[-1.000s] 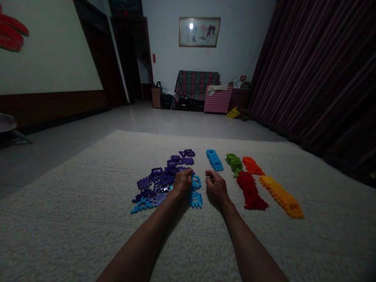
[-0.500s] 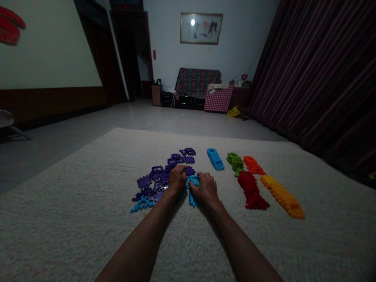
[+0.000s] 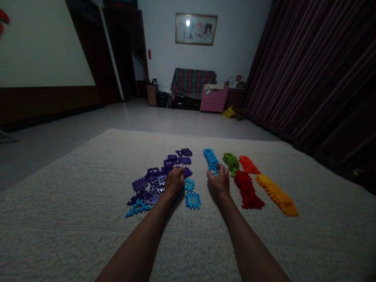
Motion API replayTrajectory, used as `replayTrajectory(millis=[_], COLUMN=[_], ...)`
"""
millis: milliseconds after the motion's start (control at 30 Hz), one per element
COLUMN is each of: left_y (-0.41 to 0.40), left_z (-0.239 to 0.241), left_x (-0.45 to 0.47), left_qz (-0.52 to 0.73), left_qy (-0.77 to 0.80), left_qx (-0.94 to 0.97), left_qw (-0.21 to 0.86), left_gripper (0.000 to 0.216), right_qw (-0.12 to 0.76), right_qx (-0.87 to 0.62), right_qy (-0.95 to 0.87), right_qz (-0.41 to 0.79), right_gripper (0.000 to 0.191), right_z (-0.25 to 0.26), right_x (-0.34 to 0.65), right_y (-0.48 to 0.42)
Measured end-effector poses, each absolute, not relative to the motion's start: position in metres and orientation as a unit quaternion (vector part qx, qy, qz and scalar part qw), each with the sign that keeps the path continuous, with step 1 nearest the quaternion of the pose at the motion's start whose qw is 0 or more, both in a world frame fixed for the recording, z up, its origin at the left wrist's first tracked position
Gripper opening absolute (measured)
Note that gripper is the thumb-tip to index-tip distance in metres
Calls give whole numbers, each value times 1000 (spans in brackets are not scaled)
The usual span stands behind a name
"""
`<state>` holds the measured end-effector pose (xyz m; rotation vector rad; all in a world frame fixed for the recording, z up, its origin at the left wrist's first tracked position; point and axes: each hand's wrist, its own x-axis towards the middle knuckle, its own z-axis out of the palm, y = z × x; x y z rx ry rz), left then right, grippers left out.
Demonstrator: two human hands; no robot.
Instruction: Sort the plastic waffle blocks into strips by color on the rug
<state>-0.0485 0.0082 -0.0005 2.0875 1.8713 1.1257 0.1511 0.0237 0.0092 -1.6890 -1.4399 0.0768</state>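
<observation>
My right hand (image 3: pixel 219 182) is at the near end of a row of overlapping blue tiles (image 3: pixel 209 156), its fingers and thumb around a blue interlocking tile (image 3: pixel 213 170). My left hand (image 3: pixel 175 182) rests with curled fingers at the right side of a heap of purple interlocking tiles (image 3: pixel 153 172). What its fingertips hold, if anything, is hidden. Beside that hand lie a small blue tile (image 3: pixel 189 184) and a square blue window tile (image 3: pixel 193 200). Another blue piece (image 3: pixel 138 208) lies at the near left of the heap.
Right of my right hand lie rows of green tiles (image 3: pixel 230 162), orange tiles (image 3: pixel 249 164), red tiles (image 3: pixel 249 190) and yellow tiles (image 3: pixel 277 195). Everything lies on a pale quilted mat (image 3: pixel 96 239). Beyond are a tiled floor, a covered cabinet (image 3: pixel 194 83) and a dark curtain (image 3: pixel 279 78).
My right hand has moved right and forward, from the loose blue tiles to the blue row, with a blue tile. My left hand stays by the purple heap. The view has turned slightly right.
</observation>
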Motion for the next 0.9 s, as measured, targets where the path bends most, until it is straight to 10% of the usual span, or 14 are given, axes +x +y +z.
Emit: replayTrajectory(millis=[900], left_y=[3], left_z=[35], left_x=[-91], left_qz=[364], left_qy=[669], left_qx=[645], left_qw=[59], left_gripper=[39], right_qw=[495], right_qx=[-641], right_qy=[-583], right_qz=[57], right_gripper=[44], right_z=[-10], right_x=[157], right_y=[11])
